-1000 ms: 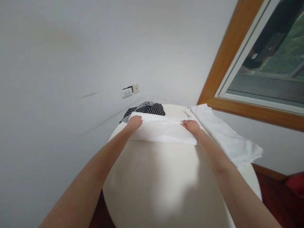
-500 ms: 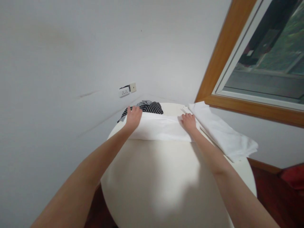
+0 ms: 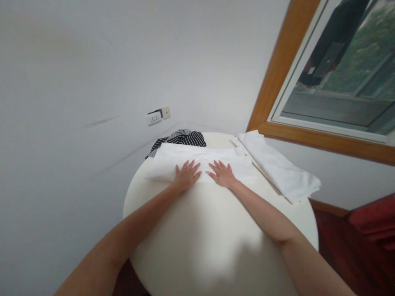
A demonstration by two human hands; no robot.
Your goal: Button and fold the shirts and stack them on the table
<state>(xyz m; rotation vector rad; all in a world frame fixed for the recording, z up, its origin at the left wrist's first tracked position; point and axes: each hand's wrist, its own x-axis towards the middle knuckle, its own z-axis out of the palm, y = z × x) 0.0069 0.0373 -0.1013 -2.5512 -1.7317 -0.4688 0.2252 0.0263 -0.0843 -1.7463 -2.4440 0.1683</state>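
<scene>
A folded white cloth [image 3: 173, 158] lies across the far part of a round white table [image 3: 197, 230]. My left hand [image 3: 186, 176] rests flat on the cloth's near edge, fingers spread. My right hand [image 3: 222, 174] lies flat beside it on the same edge, fingers also spread. The two hands are close together near the cloth's middle. Neither holds anything.
A black-and-white striped garment [image 3: 185, 139] is bunched at the table's far edge behind the cloth. A second folded white cloth [image 3: 277, 166] lies along the right side below a wood-framed window [image 3: 277, 70]. A wall socket [image 3: 154, 118] is on the white wall; something red [image 3: 373, 216] is at right.
Both hands have moved from the cloth's two ends inward to its middle and now lie flat and spread on its near edge. The view has shifted slightly.
</scene>
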